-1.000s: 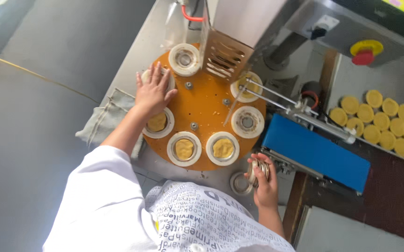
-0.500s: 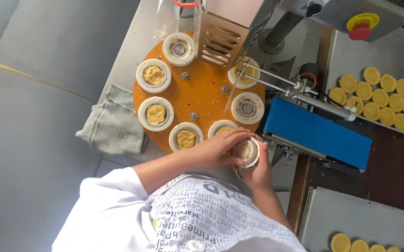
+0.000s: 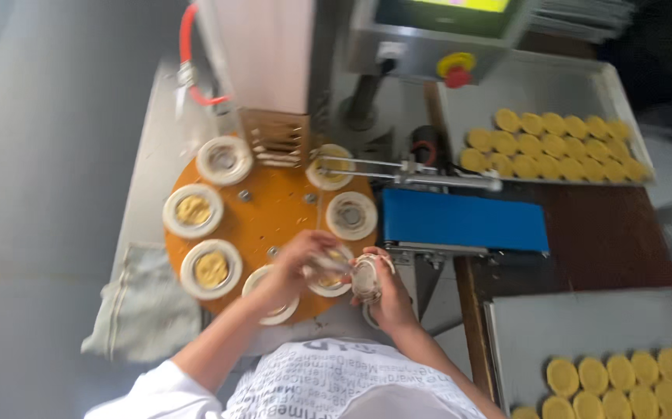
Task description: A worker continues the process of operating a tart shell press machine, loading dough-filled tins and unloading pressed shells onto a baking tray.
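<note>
I note the orange turntable [image 3: 274,209] as landmark. At its near edge, my left hand [image 3: 293,268] grasps a blurred foil cup [image 3: 326,268] over a white ring mould [image 3: 328,285]. Just right of that edge, my right hand [image 3: 386,299] clasps a stack of foil cups [image 3: 367,275].

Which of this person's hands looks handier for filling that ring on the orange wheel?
Probably the left hand: it is over the ring mould on the orange turntable, while the right hand holds a stack of cups beside it.
</note>
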